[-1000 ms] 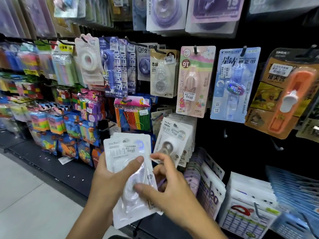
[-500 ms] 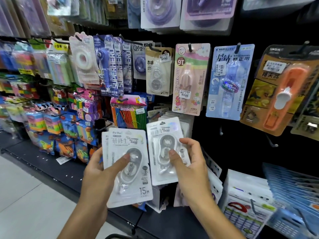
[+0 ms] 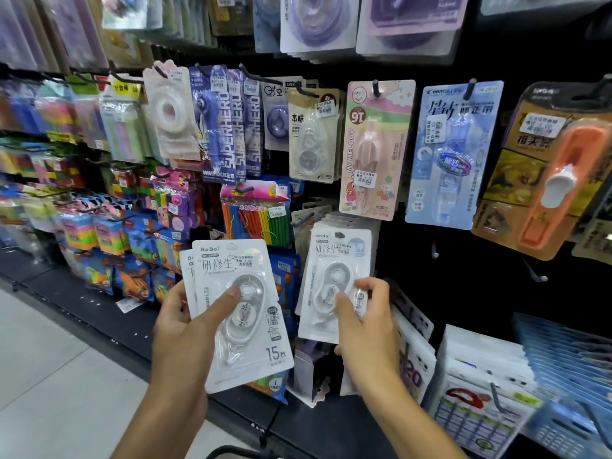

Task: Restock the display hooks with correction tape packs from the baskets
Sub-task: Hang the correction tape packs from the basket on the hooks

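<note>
Right hand [image 3: 362, 326]: my fingers pinched single pack [image 3: 334, 279], upright, centre frame, nearest hanging stack [image 3: 344, 223].
Left hand [image 3: 180, 329]: gripped spare packs [image 3: 245, 313], lower centre-left.

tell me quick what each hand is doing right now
Left hand: holds a small stack of white correction tape packs, thumb on the front.
Right hand: pinches a single white pack at the hook row.

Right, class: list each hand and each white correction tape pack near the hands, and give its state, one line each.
left hand: grips a small stack of packs, thumb across the front.
stack of packs: held clear of the hooks, sealed.
right hand: pinches a single pack.
single pack: raised in front of the hung row, sealed.
hung row: on its hook.
</note>
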`<state>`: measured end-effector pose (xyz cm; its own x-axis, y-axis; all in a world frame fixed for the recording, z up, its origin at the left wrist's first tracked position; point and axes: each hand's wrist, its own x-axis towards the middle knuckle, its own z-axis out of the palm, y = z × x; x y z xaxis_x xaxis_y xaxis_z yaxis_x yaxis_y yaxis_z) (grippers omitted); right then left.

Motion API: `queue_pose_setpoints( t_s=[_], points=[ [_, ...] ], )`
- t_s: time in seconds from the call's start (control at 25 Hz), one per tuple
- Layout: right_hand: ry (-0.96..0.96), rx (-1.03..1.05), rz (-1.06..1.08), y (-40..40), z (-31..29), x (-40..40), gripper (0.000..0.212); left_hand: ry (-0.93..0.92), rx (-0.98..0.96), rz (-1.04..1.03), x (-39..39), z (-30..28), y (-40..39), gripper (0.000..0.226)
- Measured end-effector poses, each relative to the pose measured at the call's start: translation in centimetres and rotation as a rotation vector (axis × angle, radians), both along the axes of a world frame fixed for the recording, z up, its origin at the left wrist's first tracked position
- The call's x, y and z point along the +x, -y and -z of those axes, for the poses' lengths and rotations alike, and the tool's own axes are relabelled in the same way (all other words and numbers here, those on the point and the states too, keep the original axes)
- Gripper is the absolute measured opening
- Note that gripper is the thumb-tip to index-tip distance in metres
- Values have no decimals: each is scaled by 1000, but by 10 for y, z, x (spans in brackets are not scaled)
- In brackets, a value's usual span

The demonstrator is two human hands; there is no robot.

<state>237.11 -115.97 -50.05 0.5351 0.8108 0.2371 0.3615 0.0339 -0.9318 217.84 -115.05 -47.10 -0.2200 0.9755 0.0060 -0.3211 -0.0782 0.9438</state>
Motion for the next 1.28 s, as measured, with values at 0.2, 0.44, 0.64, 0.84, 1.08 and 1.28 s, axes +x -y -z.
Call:
queue_pose_setpoints(
  t_s=[0.2,0.44,0.64,0.84,1.08,1.28],
  points=[
    [92,-59,57,-35,-2,23,17,-28,9,16,2,2,3,43],
    [329,-348,-36,-39,-8,55,49,-44,3,60,8,4,3,49],
    [-198,-100,-683,-11,-14,12,41,-91,31,119,26,2,5,63],
    [-261,149,-633,-1,-19,13,32,-68,-3,87,27,6,5,9],
    [59,158,-102,1,-20,25,22,-115,60,-28,11,-5,7,39],
    [99,165,-12,1,-19,13,22,-151,116,-29,9,-6,9,35]
  ],
)
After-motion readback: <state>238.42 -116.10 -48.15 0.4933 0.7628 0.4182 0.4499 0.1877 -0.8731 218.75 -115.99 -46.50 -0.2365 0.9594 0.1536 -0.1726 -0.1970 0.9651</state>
